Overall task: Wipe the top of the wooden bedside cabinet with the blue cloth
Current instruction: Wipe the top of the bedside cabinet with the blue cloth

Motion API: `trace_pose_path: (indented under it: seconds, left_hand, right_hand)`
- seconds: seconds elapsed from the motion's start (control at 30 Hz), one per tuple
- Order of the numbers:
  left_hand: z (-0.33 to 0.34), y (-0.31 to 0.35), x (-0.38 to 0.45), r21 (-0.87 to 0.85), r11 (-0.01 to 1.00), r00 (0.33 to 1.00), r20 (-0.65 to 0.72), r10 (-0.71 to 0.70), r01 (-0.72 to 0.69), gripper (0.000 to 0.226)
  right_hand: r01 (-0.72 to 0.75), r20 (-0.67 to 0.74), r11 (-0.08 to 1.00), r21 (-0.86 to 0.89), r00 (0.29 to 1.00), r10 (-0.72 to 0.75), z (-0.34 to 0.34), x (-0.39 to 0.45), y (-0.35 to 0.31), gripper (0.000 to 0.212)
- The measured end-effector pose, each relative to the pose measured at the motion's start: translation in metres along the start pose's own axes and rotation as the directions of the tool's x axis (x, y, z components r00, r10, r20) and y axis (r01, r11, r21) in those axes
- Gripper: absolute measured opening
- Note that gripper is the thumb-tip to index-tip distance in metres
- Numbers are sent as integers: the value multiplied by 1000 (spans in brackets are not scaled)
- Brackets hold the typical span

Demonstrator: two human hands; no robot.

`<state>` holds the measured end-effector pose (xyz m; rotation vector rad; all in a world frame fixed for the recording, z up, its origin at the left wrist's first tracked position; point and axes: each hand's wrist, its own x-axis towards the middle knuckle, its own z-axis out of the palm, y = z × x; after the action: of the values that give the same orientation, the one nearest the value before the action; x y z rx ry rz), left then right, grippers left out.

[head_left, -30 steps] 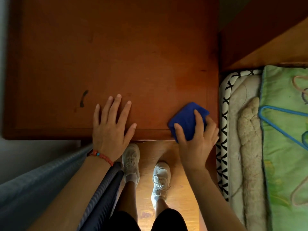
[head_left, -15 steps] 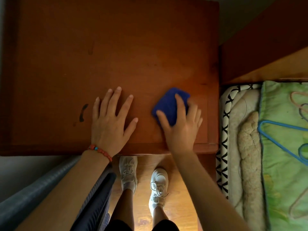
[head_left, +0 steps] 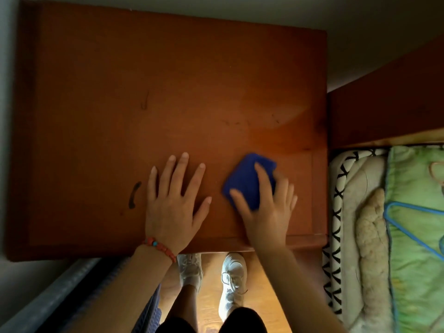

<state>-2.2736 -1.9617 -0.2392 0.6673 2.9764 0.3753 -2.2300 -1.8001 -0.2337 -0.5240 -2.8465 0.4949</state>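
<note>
Fingers of the left hand (head_left: 171, 203) lay spread and flat on the cabinet (head_left: 168, 97) top, close to its front edge. Just beside it, the right hand (head_left: 265, 207) pressed the cloth (head_left: 245, 179) down on the wood, thumb and forefinger splayed over the blue, the other fingers blurred at its right edge.

folded blue cloth (head_left: 242, 181), flat on wooden cabinet top (head_left: 168, 92)

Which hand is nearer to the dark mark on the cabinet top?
Left. The left hand lies flat just right of the dark mark, without touching it. The right hand is farther right, pressing the cloth.
</note>
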Motion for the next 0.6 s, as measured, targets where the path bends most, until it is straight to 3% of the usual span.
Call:
trace_pose_path:
  seconds: [0.1, 0.3, 0.5, 0.6]
  left_hand:
    - [-1, 0, 0, -7, 1000, 1000, 12, 3, -3, 55]
    - [-8, -11, 23, -37, 999, 999, 30, -17, 18, 54]
    - [-14, -26, 76, -3, 994, 994, -3, -106, 106, 56]
    - [-10, -24, 85, 21, 995, 995, 10, -94, 94, 56]
  right_hand:
    - [14, -6, 1000, -8, 1000, -14, 3, 1, 1, 58]
    - [-31, -48, 1000, -3, 998, 31, 29, 124, -20, 64]
    - [36, 8, 999, -15, 999, -36, 11, 62, -11, 61]
    - [50, -2, 999, -16, 999, -50, 17, 81, -11, 60]
